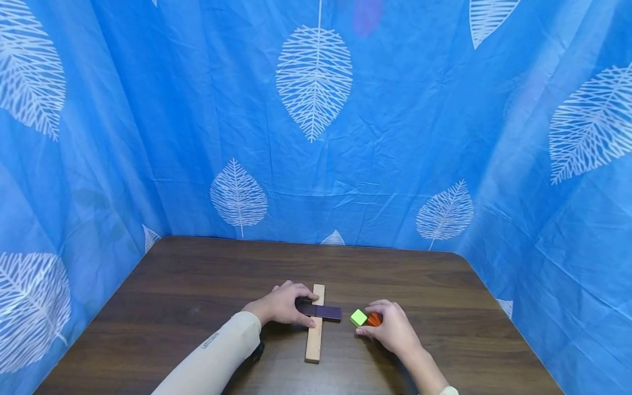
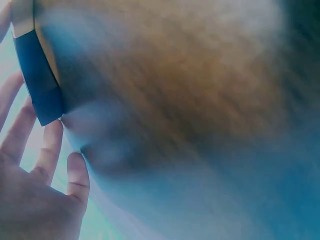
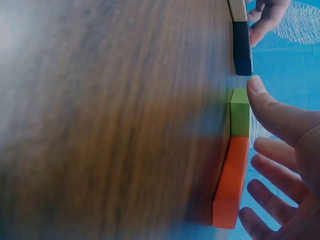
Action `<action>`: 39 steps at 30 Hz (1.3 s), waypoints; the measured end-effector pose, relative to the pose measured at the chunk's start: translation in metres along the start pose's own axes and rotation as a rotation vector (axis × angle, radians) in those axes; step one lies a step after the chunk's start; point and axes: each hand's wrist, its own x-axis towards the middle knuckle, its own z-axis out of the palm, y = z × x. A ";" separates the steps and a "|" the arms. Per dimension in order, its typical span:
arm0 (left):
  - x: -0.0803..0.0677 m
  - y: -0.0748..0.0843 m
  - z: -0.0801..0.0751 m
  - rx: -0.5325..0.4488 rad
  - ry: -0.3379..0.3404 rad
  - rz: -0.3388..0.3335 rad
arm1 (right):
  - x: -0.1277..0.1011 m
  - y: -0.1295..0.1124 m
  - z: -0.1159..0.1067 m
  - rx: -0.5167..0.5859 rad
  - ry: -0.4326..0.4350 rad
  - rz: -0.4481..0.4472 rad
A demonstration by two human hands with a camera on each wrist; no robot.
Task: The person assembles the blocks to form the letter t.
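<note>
On the table, my left hand straddles a dark purple block, its thumb and fingertips on a pale wooden strip either side of it. A second dark piece shows partly under that palm. The left wrist view has the dark block beyond spread fingers. My right hand curves loosely around a lime-green cube and an orange block, which sit end to end. In the right wrist view its thumb stands beside the green cube, and the other fingers spread near the orange block.
The brown wood-grain table has rounded far corners. Blue curtain with white leaf prints hangs behind and at both sides. A small dark object shows under the left sleeve.
</note>
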 end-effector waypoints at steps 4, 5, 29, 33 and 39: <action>-0.001 0.001 -0.001 -0.009 -0.001 0.002 | 0.003 -0.001 0.002 -0.016 0.001 -0.019; -0.001 0.002 -0.002 -0.012 -0.001 0.002 | 0.003 -0.001 0.003 -0.013 0.000 -0.017; -0.002 -0.001 0.000 -0.041 -0.003 -0.021 | 0.002 -0.006 0.012 -0.030 0.060 -0.025; -0.003 0.000 -0.001 -0.050 -0.003 -0.022 | -0.006 -0.013 0.009 -0.010 0.032 -0.050; -0.001 -0.001 0.000 -0.048 0.002 -0.019 | -0.022 -0.023 0.011 0.140 -0.088 -0.108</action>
